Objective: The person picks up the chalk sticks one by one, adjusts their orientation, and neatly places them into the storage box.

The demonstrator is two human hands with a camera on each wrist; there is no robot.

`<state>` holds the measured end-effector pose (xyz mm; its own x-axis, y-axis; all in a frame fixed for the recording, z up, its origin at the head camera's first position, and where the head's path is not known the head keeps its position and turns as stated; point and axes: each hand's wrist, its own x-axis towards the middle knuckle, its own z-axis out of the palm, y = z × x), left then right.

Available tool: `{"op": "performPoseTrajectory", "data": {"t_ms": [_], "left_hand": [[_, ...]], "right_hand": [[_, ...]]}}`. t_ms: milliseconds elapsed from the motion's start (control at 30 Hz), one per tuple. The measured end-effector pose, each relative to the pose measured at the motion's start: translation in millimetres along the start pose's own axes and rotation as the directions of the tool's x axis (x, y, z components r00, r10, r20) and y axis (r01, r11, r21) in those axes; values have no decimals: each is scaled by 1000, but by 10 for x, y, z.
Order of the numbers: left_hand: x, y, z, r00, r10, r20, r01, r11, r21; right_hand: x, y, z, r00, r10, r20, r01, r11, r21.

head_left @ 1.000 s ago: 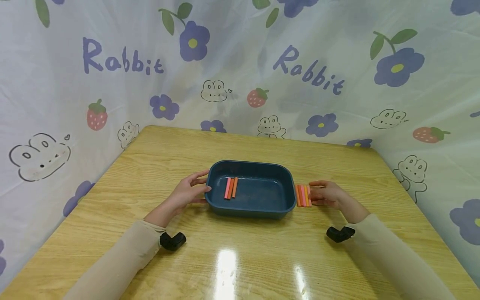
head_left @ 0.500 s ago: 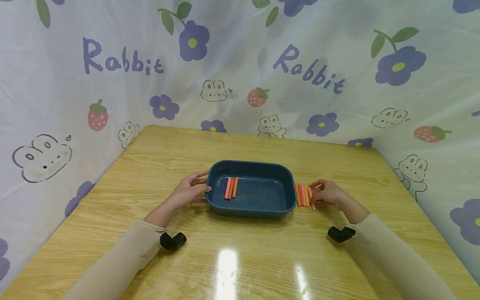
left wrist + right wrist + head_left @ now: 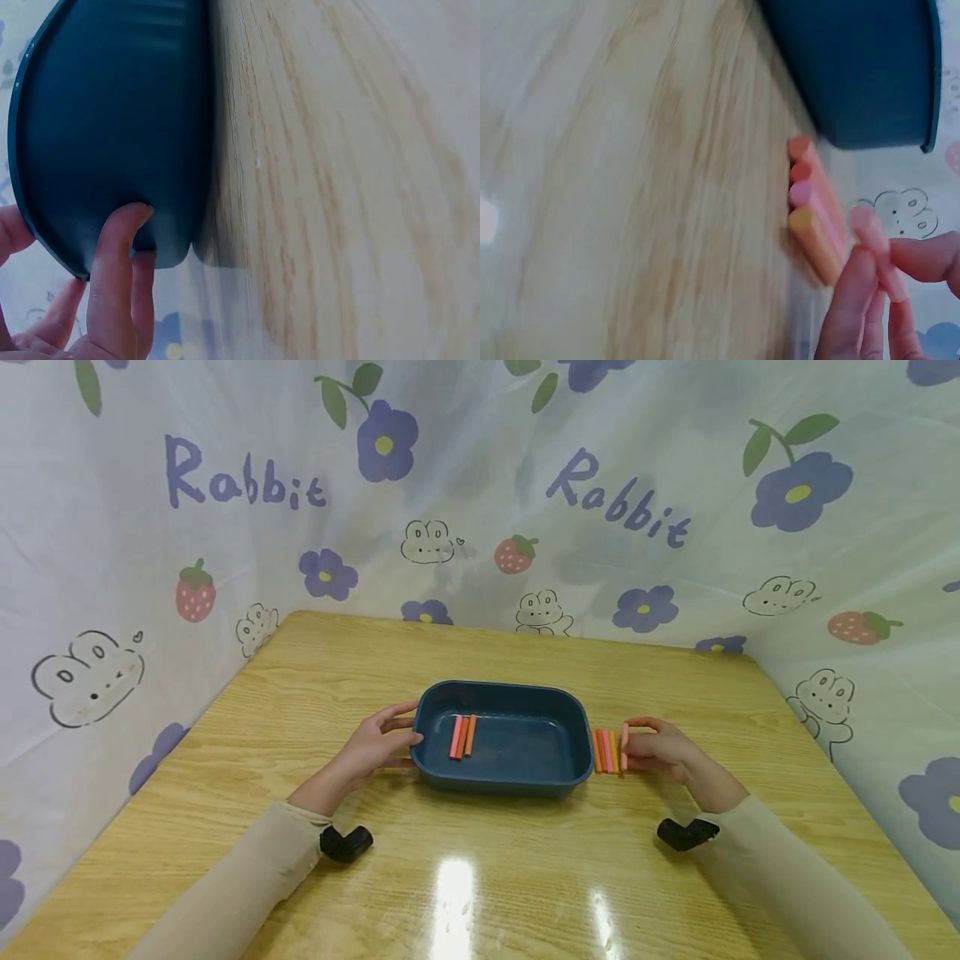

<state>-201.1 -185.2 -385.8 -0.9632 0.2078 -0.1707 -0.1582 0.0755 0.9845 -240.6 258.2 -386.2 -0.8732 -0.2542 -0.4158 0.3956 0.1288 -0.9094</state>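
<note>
A dark blue plastic box (image 3: 517, 785) stands on the table, with three chalk sticks (image 3: 462, 737), one pink and two orange-red, side by side inside it. At its left end my left hand (image 3: 375, 741) grips the rim and outer wall, with fingers (image 3: 114, 277) against the wall in the left wrist view. Beyond the right end, my right hand (image 3: 660, 750) pinches a pale pink chalk stick (image 3: 876, 251) between thumb and fingers. Just left of it, a row of several chalk sticks (image 3: 606, 752) in orange, red, pink and yellow-orange lies close to the box.
The wooden table (image 3: 360, 652) reaches back to a white curtain (image 3: 480, 485) printed with flowers and rabbits, which also hangs at both sides. Black camera mounts (image 3: 347, 843) sit at the wrists. Bright reflections show on the near tabletop.
My right hand has drawn the pale pink chalk stick away from the row's right end; it tilted, then came upright in the head view. My left hand and the box have stayed put.
</note>
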Motion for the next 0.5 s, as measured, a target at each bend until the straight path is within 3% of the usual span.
{"op": "performPoseTrajectory", "data": {"t_ms": [200,500], "left_hand": [[5,11,7,1000,-5,-5,5,1000,-4],[-14,21,8,1000,-4,-7,4,1000,-2]], "right_hand": [[-63,-68,59,1000,-1,14,-3,978,211],[-110,-192,203,1000,-13,22,6,960,281]]}}
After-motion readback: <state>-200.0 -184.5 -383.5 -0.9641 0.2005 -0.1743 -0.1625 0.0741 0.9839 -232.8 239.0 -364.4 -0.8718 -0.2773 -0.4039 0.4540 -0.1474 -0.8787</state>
